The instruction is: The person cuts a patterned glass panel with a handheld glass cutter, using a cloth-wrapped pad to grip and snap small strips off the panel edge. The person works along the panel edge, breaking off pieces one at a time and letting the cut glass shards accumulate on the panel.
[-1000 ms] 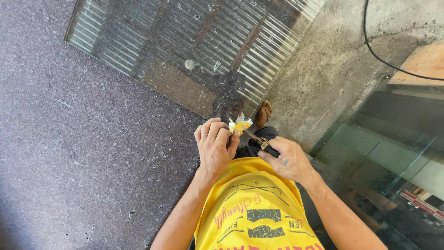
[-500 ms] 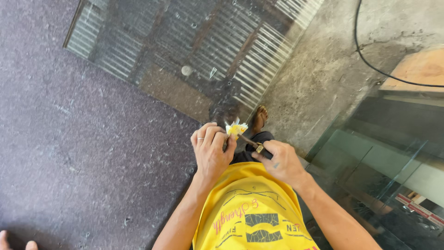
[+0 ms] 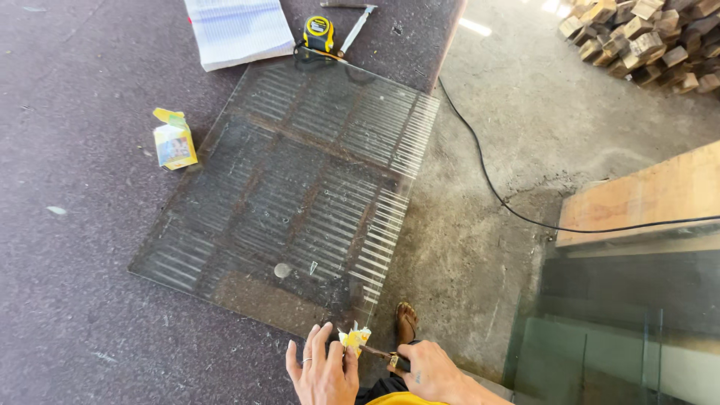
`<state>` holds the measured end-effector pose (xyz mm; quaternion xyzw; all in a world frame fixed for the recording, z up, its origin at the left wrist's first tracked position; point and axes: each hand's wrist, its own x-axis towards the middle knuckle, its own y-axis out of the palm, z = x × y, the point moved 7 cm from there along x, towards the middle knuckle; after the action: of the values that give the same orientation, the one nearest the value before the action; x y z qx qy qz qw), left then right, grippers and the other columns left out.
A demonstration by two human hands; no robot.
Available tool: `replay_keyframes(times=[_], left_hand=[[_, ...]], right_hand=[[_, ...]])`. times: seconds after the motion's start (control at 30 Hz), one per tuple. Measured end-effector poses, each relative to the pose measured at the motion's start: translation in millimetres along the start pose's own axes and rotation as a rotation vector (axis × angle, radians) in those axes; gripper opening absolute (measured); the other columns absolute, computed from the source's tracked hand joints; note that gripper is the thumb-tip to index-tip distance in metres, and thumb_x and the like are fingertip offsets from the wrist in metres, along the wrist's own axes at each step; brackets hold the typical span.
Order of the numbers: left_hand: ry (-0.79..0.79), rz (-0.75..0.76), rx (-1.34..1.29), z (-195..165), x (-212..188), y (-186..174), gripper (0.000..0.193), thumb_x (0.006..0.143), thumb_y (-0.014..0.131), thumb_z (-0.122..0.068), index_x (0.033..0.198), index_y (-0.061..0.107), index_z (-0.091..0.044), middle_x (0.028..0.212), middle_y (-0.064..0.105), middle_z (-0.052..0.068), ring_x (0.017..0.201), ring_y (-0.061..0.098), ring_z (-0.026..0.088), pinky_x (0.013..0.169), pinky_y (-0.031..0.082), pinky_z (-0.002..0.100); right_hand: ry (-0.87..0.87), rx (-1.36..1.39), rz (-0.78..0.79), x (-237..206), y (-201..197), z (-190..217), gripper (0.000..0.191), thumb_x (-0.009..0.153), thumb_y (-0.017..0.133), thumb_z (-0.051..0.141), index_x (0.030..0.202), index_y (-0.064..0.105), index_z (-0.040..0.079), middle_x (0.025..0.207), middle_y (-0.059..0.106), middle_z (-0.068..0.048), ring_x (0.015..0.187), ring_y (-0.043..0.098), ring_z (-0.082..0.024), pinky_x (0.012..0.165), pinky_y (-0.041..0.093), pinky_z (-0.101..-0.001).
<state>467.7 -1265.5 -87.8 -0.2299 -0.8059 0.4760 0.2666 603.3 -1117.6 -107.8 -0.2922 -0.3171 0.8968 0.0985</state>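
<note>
At the bottom centre of the frame the left hand [image 3: 324, 373] pinches a small yellow-and-white packet [image 3: 354, 339], grip clamped on it; the right hand [image 3: 429, 371] grips a slim tool [image 3: 381, 354] whose tip meets the packet. The work wants steady hands and short strokes. The ribbed glass sheet [image 3: 300, 187] has its near edge just above; open floor [image 3: 480, 247] lies right.

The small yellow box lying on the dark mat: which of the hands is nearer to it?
Left. The left hand sits at the bottom edge, below and right of the small yellow box, pinching a yellow scrap. The right hand is farther right, holding a thin tool.
</note>
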Motion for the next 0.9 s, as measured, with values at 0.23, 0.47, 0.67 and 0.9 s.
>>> replay_keyframes(times=[0.23, 0.47, 0.67, 0.9], left_hand=[[-0.058, 0.051, 0.032, 1.1, -1.8, 5.5, 0.011, 0.079, 0.069, -0.03, 0.081, 0.066, -0.019, 0.131, 0.063, -0.001, 0.128, 0.056, 0.018, 0.107, 0.019, 0.066], [-0.09, 0.061, 0.03, -5.9, 1.3, -1.2, 0.01, 0.079, 0.07, -0.027, 0.083, 0.066, -0.019, 0.134, 0.061, 0.0, 0.129, 0.055, 0.02, 0.104, 0.022, 0.068], [-0.099, 0.144, 0.001, -13.3, 8.8, -13.9, 0.01, 0.079, 0.073, -0.025, 0.08, 0.067, -0.017, 0.138, 0.061, 0.003, 0.132, 0.051, 0.024, 0.104, 0.021, 0.071], [-0.071, 0.028, -0.398, -47.0, -9.0, -46.1, 0.013, 0.085, 0.077, -0.022, 0.087, 0.072, -0.01, 0.098, 0.068, 0.007, 0.093, 0.065, 0.03, 0.079, 0.046, 0.046]], right_hand=[[-0.05, -0.027, -0.018, 3.4, 1.7, -6.8, 0.023, 0.083, 0.079, 0.024, 0.083, 0.07, 0.003, 0.068, 0.064, -0.024, 0.073, 0.063, -0.046, 0.063, 0.05, -0.0517], [-0.07, 0.032, -0.037, 3.5, 1.2, -3.5, 0.03, 0.086, 0.078, 0.03, 0.081, 0.069, 0.002, 0.069, 0.065, -0.023, 0.072, 0.065, -0.045, 0.062, 0.051, -0.0501], [-0.008, -0.025, -0.031, -5.5, -6.3, 3.5, 0.033, 0.086, 0.08, 0.033, 0.083, 0.069, 0.002, 0.075, 0.067, -0.023, 0.079, 0.066, -0.045, 0.068, 0.053, -0.05], [-0.148, 0.009, -0.4, -64.5, -68.2, 25.1, 0.045, 0.065, 0.081, 0.03, 0.095, 0.063, 0.002, 0.087, 0.066, -0.02, 0.079, 0.067, -0.04, 0.065, 0.054, -0.0441]])
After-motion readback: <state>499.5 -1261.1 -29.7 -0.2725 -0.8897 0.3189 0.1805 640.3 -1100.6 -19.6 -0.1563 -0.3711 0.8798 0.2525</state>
